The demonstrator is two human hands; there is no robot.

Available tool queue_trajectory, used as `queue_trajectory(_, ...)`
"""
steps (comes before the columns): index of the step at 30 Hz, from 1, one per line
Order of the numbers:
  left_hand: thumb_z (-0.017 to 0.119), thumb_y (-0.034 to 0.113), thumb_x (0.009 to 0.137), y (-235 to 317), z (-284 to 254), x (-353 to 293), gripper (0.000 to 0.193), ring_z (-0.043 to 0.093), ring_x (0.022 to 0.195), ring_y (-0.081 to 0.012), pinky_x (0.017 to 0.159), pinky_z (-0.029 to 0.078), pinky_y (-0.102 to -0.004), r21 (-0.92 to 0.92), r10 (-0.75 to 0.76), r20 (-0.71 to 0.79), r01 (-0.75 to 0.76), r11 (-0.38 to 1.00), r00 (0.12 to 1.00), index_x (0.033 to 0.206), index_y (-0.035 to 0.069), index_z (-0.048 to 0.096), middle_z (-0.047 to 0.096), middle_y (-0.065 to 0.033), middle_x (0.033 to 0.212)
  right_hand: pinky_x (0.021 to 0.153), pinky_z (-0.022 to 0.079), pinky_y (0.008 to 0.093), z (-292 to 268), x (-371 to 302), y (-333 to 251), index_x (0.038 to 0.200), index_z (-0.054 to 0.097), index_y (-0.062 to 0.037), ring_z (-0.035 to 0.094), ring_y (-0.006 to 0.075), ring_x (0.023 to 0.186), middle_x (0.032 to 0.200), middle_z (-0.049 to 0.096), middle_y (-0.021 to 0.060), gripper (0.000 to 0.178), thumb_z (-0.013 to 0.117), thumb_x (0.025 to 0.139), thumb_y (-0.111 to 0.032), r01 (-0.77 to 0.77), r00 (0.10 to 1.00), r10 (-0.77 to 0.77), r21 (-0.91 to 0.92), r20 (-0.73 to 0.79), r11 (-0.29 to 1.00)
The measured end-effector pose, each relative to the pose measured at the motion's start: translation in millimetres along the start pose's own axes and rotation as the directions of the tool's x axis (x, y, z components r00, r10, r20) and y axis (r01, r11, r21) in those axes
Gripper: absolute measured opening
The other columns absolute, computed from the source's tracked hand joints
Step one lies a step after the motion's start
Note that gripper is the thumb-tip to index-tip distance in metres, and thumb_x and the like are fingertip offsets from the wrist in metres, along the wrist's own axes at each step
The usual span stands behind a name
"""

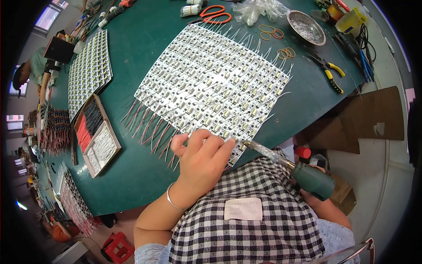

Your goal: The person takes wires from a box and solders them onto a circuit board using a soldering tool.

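A white panel of small circuit boards [211,83] lies on the green table, with thin wires sticking out along its far and near edges. My left hand [200,160] rests on the panel's near edge, fingers bent and fingertips pressed down. Whatever they pinch is hidden beneath them. Behind a green-handled soldering iron [312,180], my right hand [310,198] is closed around the handle and mostly covered by it. The iron's metal tip reaches the panel's near right edge, just right of my left fingertips. Red, black and white wires hang out left of my hand.
A divided box [115,147] of red, black and white wires sits left, below a second board panel [90,72]. Orange scissors [215,14], rubber bands [271,32], a metal bowl [306,27] and yellow-black pliers [329,72] lie along the far side. Another person [33,70] is at far left.
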State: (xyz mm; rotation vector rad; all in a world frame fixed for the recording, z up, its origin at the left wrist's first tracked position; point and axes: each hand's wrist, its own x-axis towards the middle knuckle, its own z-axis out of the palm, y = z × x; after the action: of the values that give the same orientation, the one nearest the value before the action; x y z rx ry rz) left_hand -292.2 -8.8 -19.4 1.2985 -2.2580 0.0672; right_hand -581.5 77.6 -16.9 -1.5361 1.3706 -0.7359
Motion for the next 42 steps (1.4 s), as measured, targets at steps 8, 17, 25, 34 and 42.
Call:
queue_trajectory(8,0.069,0.013,0.063,8.0,0.7,-21.4,0.021,0.051,0.078,-0.0128,0.078,0.023,-0.0384,-0.036,0.046,0.08,-0.043,0.998,0.996,0.083,0.018,0.068,0.054,0.0085,0.072,0.07,0.05,0.0289,-1.2,2.2,6.5,0.094,0.065,-0.0023,0.064,0.0229,0.079,0.088,0.065,0.0098,0.022,0.066,0.072,-0.009,0.242,0.967,-0.255,-0.267,-0.015,0.933)
queue_trajectory(17,0.068,0.011,0.064,8.9,3.4,-16.1,0.019,0.05,0.078,-0.0126,0.08,0.023,-0.0386,-0.063,0.02,0.072,-0.015,0.998,0.997,0.081,0.019,0.068,0.053,0.0088,0.071,0.074,0.05,0.0332,4.2,5.8,16.8,0.095,0.066,-0.0045,0.064,0.0255,0.082,0.091,0.066,0.0097,0.025,0.065,0.071,-0.013,0.352,0.933,-0.358,-0.297,0.036,0.887)
queue_trajectory(25,0.069,0.01,0.061,8.5,3.6,-14.9,0.02,0.051,0.078,-0.0121,0.081,0.024,-0.0387,-0.063,0.0,0.083,0.005,0.998,0.997,0.079,0.02,0.067,0.053,0.0094,0.071,0.069,0.051,0.0311,4.9,3.5,19.8,0.093,0.067,-0.0064,0.064,0.0247,0.078,0.089,0.066,0.0092,0.024,0.066,0.07,-0.014,0.27,0.963,-0.265,-0.179,0.052,0.946)
queue_trajectory(34,0.069,0.009,0.061,8.8,3.7,-15.4,0.022,0.051,0.078,-0.012,0.081,0.024,-0.0384,-0.053,0.0,0.085,0.004,0.999,0.996,0.079,0.019,0.067,0.052,0.0093,0.071,0.064,0.052,0.0278,4.0,2.6,24.4,0.089,0.065,-0.002,0.065,0.0201,0.071,0.084,0.066,0.0077,0.02,0.064,0.079,-0.019,0.333,0.938,-0.346,-0.208,-0.028,0.92)
queue_trajectory(42,0.068,0.009,0.062,8.9,2.2,-15.5,0.021,0.051,0.079,-0.0125,0.08,0.024,-0.0388,-0.053,-0.005,0.099,0.01,0.999,0.995,0.08,0.019,0.067,0.053,0.0091,0.072,0.062,0.049,0.0279,1.5,11.0,8.1,0.088,0.063,-0.003,0.063,0.0178,0.068,0.077,0.063,0.007,0.022,0.06,0.082,-0.024,0.051,0.999,-0.051,0.069,-0.004,0.996)
